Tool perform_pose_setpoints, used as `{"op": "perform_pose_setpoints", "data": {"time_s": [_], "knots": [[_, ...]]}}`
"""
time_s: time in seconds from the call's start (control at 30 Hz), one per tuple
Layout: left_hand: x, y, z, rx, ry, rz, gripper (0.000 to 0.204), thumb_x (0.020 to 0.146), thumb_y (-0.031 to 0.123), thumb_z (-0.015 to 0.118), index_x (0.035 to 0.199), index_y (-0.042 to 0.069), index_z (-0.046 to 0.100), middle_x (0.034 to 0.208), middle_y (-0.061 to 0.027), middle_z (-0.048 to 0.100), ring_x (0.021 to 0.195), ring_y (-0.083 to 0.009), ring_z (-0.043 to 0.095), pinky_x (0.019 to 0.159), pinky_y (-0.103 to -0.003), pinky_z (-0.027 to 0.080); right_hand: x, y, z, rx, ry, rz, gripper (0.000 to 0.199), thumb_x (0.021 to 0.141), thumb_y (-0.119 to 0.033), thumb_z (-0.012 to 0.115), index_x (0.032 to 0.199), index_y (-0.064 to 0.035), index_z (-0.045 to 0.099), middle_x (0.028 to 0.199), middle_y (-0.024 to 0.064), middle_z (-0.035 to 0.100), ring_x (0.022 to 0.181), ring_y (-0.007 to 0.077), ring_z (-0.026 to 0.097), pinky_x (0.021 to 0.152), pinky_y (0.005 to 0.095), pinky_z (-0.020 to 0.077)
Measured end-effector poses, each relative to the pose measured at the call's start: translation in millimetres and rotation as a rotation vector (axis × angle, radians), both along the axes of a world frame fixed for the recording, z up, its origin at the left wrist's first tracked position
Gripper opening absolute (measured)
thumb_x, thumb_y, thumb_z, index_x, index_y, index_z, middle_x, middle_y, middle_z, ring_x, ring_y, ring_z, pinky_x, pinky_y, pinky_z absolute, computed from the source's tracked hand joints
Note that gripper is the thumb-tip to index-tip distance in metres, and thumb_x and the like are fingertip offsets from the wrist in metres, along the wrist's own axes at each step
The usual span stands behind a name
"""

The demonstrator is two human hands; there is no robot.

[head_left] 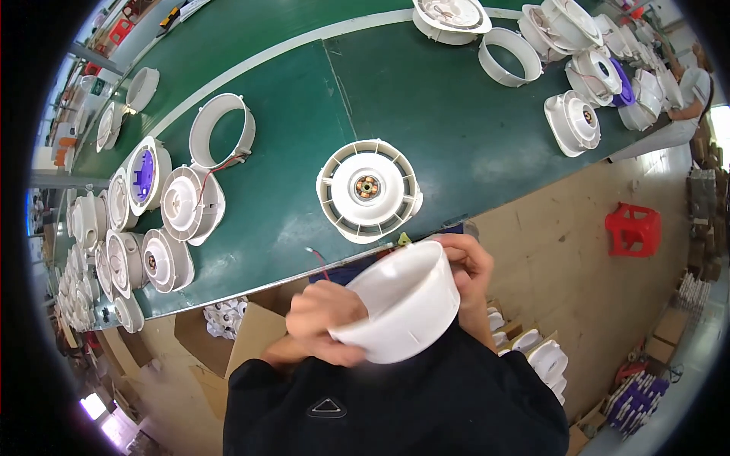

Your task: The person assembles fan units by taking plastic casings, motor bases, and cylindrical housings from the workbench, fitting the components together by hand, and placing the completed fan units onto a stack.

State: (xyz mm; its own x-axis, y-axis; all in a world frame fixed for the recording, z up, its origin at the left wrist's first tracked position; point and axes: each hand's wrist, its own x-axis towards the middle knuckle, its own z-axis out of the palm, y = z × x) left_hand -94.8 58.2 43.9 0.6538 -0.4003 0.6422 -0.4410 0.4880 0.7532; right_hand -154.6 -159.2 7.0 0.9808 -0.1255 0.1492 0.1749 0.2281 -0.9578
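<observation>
Both hands grip one white plastic ring housing [403, 304], held close to my chest, just off the near edge of the table [289, 220]. I see the left hand [323, 319] curled over the lower left rim, fingers closed against the wall, apparently so the part cannot rotate. The right hand [468, 266] wraps the upper right rim, thumb and fingers pinching the edge from the far side. With opposed grips on opposite sides, the housing sits tilted, its open mouth turned up and to the left, which gives me a view into the bore.

A red wire [319, 262] lies at the table edge just above the left hand; I cannot tell whether it joins the housing.

A white motor assembly [369, 190] rests flat at the table's centre, brass hub facing up, directly beyond the hands and within easy reach. An empty white ring [220, 129] lies further left. Similar fan assemblies [163, 228] stand in overlapping rows along the left edge, a compact way to stage them. A red stool [633, 228] stands on the floor at right.
</observation>
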Motion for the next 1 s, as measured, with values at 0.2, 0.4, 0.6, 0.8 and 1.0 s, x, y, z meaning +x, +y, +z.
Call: {"op": "perform_pose_setpoints", "data": {"time_s": [0.2,0.4,0.6,0.8,1.0], "knots": [[7.8,-16.8,3.6,-0.686,1.295,-0.307,0.033,0.106,0.032,0.030,0.114,0.006,0.048,0.058,0.0001,0.041,0.049,-0.0106,0.043,0.038,-0.026,0.033,22.1,-3.7,18.9,-0.332,-0.247,-0.147,0.055,0.080,-0.015,0.075,0.126,0.0061,0.053,0.106,0.0187,0.061,0.087,0.0225,0.061,0.073,0.0283,0.0500],[23.1,-19.6,4.3,-0.553,1.200,0.019,0.035,0.103,0.019,0.040,0.137,0.009,0.037,0.087,-0.0028,0.043,0.063,-0.0089,0.044,0.041,-0.020,0.044,18.1,10.9,14.6,0.142,0.006,0.084,0.063,0.087,0.007,0.058,0.143,0.0058,0.029,0.096,0.0163,0.066,0.079,0.0196,0.066,0.071,0.0287,0.0541],[31.9,-12.4,-4.7,-0.442,1.172,0.043,0.041,0.102,0.015,0.042,0.142,0.008,0.032,0.096,-0.0065,0.046,0.074,-0.0085,0.046,0.042,-0.018,0.048,15.6,12.6,13.0,0.216,0.040,0.088,0.060,0.091,0.007,0.057,0.142,0.0070,0.026,0.092,0.0178,0.066,0.076,0.0187,0.066,0.064,0.0277,0.0547],[30.9,-10.6,-15.2,-0.327,1.112,-0.001,0.042,0.101,0.017,0.046,0.139,0.005,0.033,0.091,-0.0094,0.051,0.063,-0.0106,0.051,0.043,-0.022,0.050,15.8,5.3,14.1,0.254,-0.002,0.108,0.054,0.090,0.008,0.054,0.140,0.0081,0.032,0.091,0.0180,0.066,0.078,0.0188,0.066,0.065,0.0283,0.0546],[1.4,3.7,-15.2,-0.125,0.621,-0.071,0.051,0.082,-0.005,0.071,0.120,-0.001,0.036,0.096,-0.0216,0.069,0.087,-0.0257,0.069,0.077,-0.034,0.054,20.9,6.6,9.0,0.067,0.160,-0.140,0.042,0.097,-0.004,0.046,0.137,0.0066,0.040,0.118,0.0183,0.062,0.109,0.0208,0.061,0.095,0.0311,0.0476]]}}
